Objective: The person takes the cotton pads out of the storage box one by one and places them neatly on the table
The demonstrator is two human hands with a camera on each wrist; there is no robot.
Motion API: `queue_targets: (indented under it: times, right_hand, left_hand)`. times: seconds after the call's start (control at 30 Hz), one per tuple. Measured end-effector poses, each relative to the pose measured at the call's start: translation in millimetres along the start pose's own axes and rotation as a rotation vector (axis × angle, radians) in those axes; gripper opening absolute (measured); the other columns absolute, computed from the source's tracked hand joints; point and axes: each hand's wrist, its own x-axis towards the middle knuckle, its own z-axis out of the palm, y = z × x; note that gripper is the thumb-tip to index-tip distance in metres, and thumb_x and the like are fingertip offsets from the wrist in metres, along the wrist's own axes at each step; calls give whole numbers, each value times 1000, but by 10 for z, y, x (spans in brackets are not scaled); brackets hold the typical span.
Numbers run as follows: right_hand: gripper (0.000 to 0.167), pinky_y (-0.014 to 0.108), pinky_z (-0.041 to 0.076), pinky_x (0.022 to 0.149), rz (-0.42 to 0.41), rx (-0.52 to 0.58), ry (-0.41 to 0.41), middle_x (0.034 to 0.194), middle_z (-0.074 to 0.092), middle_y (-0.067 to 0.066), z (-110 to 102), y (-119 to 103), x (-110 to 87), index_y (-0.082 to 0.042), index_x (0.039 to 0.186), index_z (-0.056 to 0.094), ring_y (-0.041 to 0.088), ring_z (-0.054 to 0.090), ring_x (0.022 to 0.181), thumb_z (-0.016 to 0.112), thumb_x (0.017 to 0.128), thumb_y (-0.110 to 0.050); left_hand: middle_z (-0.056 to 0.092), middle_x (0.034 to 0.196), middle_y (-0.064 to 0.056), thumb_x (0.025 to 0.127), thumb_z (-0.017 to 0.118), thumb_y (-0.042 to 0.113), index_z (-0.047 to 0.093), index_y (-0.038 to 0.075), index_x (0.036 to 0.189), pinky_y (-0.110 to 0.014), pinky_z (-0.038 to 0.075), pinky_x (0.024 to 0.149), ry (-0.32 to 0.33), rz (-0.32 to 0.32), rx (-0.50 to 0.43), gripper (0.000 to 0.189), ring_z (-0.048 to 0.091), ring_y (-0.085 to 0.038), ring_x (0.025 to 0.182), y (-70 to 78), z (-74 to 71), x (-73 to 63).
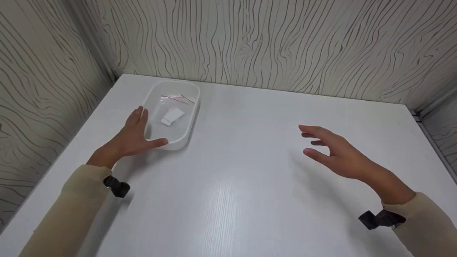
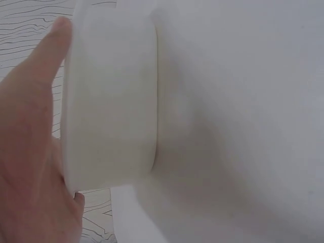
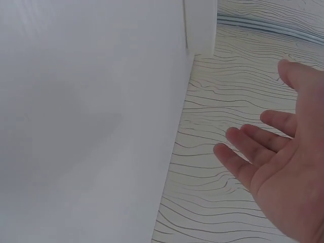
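Note:
A white plastic tray [image 1: 193, 123] with rounded corners stands at the back left of the table. Inside it lie white rectangular pieces [image 1: 173, 115] and several thin reddish strips [image 1: 175, 99], whose kind I cannot make out. My left hand [image 1: 134, 137] is at the tray's near left corner, thumb along the near rim and fingers straight along the left side. Up close in the left wrist view, the thumb is at the rim of the tray [image 2: 114, 101]. Over the right side of the table hovers my right hand [image 1: 337, 153], fingers loosely spread, holding nothing.
The white table [image 1: 242, 171] reaches back to a wood-grain patterned wall [image 1: 250, 43]. Another patterned panel [image 1: 39, 71] rises along the left. Each sleeve cuff carries a small black device, on the left [image 1: 117, 186] and on the right [image 1: 382, 219].

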Motion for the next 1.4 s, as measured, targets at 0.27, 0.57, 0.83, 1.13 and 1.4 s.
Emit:
queue_targets:
  times: [0.27, 0.57, 0.83, 1.13, 1.4]
  right_hand:
    - [50, 19, 47, 100, -36, 294, 10, 148, 53, 4, 45, -28, 55, -12, 152, 46, 16, 58, 129, 59, 104, -9]
    - [48, 33, 50, 102, 7, 578, -29, 146, 54, 10, 65, -61, 128, -2, 152, 44, 22, 59, 129, 54, 105, -6]
    - [45, 39, 49, 103, 41, 643, -48, 147, 52, 14, 59, -42, 170, -3, 151, 44, 26, 58, 130, 52, 107, -10]
    - [46, 38, 49, 103, 72, 693, -85, 147, 52, 13, 32, -142, 248, 1, 151, 43, 24, 58, 130, 52, 107, -11]
    - [46, 40, 51, 101, 98, 690, -101, 145, 53, 14, 20, -321, 375, 2, 148, 45, 25, 59, 128, 55, 105, -11]
  left_hand:
    - [-13, 167, -25, 82, 66, 75, -8, -6, 159, -63, 11, 120, 30, 18, -37, 133, -9, -43, 154, 57, 65, -63]
    - [-12, 167, -26, 83, 67, 72, -7, -7, 159, -65, 13, 118, 37, 21, -60, 132, -8, -45, 153, 173, 117, -182]
    - [-9, 166, -28, 81, 71, 71, -5, -9, 158, -65, 15, 118, 67, 52, -84, 135, -5, -46, 153, 317, 248, -244]
    - [-4, 167, -29, 79, 73, 71, 0, -10, 158, -66, 21, 116, 108, 46, -103, 135, -1, -46, 153, 591, 416, -354]
    - [-3, 167, -27, 78, 74, 71, 1, -8, 159, -63, 24, 116, 121, 66, -102, 135, 0, -44, 154, 720, 520, -393]
